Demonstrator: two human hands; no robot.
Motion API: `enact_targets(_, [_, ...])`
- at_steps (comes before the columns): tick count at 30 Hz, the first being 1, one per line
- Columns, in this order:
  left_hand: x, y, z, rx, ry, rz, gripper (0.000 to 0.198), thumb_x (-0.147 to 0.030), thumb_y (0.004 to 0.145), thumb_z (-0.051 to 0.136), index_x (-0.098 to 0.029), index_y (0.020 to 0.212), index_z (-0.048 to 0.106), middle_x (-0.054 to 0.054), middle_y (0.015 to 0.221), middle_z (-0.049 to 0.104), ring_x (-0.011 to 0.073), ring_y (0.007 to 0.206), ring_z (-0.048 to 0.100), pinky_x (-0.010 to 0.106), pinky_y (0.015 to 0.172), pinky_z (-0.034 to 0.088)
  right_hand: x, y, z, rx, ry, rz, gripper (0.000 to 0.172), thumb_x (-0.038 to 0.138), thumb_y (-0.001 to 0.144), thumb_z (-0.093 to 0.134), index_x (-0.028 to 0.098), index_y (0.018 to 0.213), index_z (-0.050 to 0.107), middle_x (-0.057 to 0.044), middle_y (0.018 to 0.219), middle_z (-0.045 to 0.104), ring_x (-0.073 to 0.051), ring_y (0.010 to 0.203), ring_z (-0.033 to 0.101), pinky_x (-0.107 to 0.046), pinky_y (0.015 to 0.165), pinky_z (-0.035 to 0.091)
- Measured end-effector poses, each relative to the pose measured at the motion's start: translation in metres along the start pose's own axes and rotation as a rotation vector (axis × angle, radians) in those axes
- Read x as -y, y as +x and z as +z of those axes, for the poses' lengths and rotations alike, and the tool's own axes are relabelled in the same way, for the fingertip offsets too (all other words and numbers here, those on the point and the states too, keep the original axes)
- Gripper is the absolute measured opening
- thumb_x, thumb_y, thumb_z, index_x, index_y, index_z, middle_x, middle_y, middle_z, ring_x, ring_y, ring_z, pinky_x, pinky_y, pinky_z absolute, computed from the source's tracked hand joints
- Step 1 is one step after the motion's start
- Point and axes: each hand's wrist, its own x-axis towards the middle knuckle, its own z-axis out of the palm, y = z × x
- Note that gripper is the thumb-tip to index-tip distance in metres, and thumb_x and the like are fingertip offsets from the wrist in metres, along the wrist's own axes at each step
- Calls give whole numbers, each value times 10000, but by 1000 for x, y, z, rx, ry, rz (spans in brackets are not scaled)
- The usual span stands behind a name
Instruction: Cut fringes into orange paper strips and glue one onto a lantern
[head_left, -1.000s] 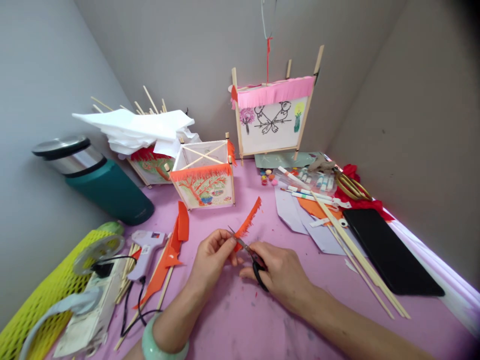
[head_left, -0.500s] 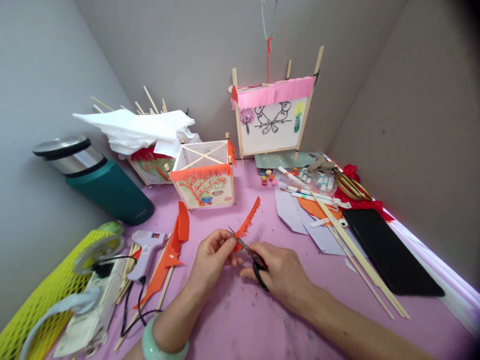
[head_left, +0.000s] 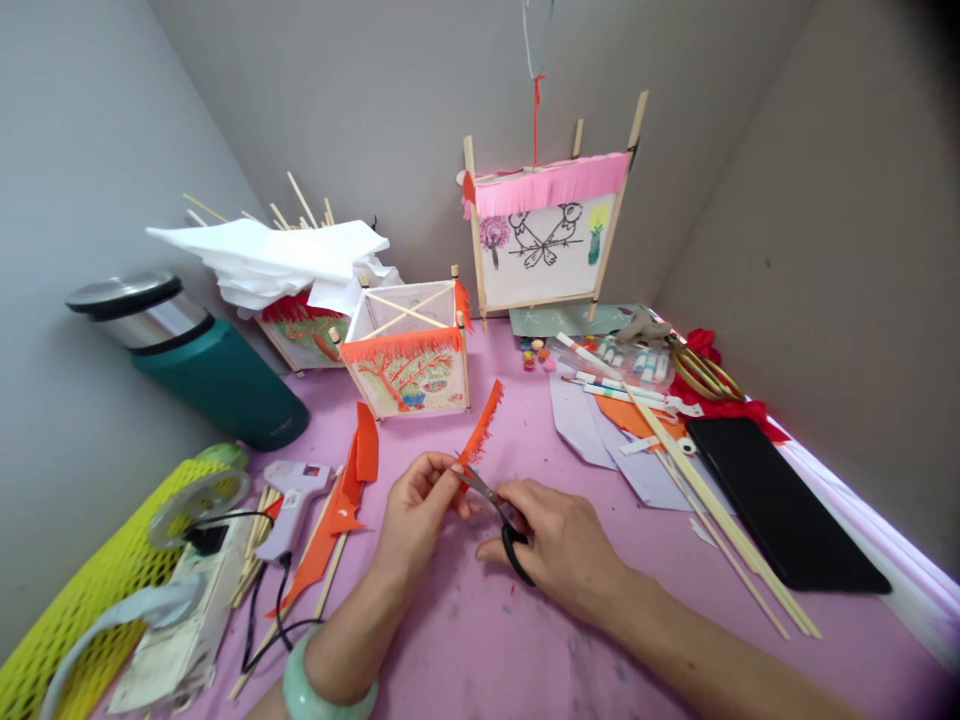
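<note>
Left hand [head_left: 424, 505] and right hand [head_left: 562, 545] at a fringed orange paper strip [head_left: 482, 425]
On the pink table [head_left: 450, 650], a pink-fringed lantern [head_left: 547, 240] is by the back edge; an orange-fringed lantern [head_left: 405, 375], topped with 2 crossed sticks [head_left: 407, 307], stands nearer. Midway between back and front edges, the right hand grips black-handled scissors [head_left: 492, 494], blades against the strip, whose near end the left hand pinches between thumb and fingers.
</note>
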Motion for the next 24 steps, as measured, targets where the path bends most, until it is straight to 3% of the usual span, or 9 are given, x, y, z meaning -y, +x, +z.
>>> enact_targets(24, [1, 1, 0, 21, 6, -9, 189, -322, 764, 650, -166, 812, 553, -53, 530, 565, 100, 494, 550, 241, 592, 460, -3, 1, 4, 36, -50, 13, 309, 466, 753, 706, 196, 865, 607, 3, 758, 666, -151, 629, 590, -233, 564, 342])
